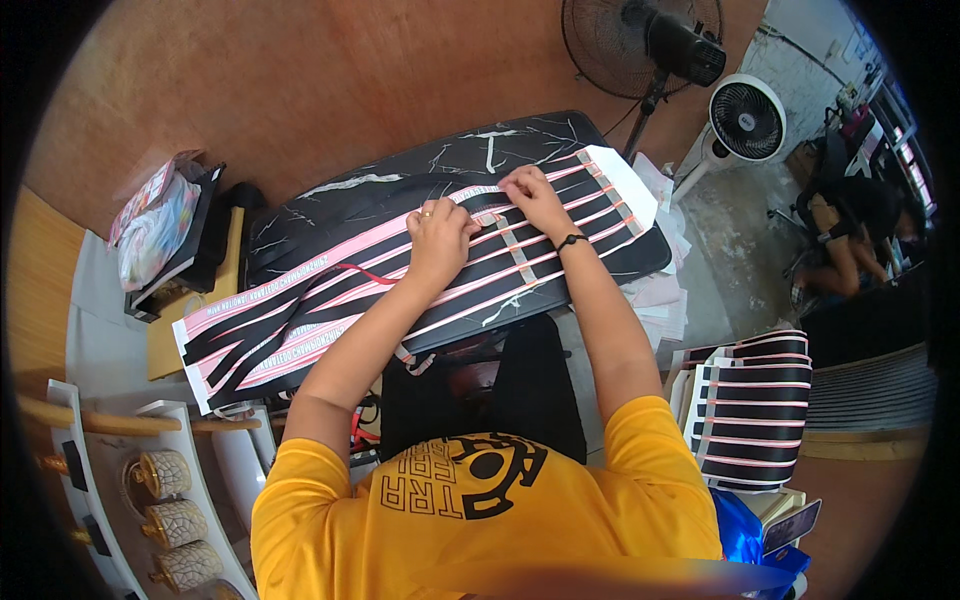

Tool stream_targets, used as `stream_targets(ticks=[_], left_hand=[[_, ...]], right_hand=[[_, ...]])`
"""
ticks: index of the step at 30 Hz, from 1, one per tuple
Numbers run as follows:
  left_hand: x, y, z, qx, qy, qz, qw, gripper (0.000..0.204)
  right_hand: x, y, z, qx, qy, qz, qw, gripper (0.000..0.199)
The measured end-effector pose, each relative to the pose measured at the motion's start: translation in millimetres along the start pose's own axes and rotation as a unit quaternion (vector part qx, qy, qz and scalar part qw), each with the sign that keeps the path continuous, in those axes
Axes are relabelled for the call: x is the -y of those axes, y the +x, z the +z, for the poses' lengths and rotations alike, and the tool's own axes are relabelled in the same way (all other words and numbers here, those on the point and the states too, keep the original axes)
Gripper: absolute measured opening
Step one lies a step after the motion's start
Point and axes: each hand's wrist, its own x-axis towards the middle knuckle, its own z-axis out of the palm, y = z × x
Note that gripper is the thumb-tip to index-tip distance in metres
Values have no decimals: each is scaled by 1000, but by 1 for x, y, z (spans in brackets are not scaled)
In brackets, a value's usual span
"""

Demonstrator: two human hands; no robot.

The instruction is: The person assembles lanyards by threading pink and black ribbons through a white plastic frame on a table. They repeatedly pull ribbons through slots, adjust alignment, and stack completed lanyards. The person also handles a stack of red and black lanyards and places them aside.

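Observation:
A long white sheet with pink printed bands (270,290) slants across the black table, black ribbons (255,340) lying lengthwise over it. My left hand (440,237) rests on the middle of the sheet, its fingers bent and pressed together; what they pinch is hidden. To its right, my right hand (538,203) pinches a black ribbon near the sheet's far edge. Beige tape strips (517,250) run across the ribbons beside and below the right hand. A thin red strip (365,272) lies left of my left wrist.
The black marble-patterned table (370,188) stands against a wooden wall. Two fans (748,118) are at the far right. More banded sheets (755,410) hang in a stack at my right. A plastic bag (160,235) sits at the left. A person (860,220) sits farther off at right.

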Motion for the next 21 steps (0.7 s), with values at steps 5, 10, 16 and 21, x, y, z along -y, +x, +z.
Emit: stream_targets(ticks=[5, 10, 16, 21], left_hand=[[-7, -3, 0, -6, -50, -39, 998, 11], [-36, -36, -10, -5, -82, -33, 996, 14], [-66, -62, -24, -3, -87, -62, 994, 13], [-58, -52, -28, -39, -72, -143, 986, 16]], right_hand=[[5, -9, -7, 86, -228, -71, 967, 10], [3, -12, 7, 64, -262, -64, 961, 12], [3, -7, 6, 26, -253, -51, 966, 12], [18, -17, -6, 15, -138, -69, 988, 16]])
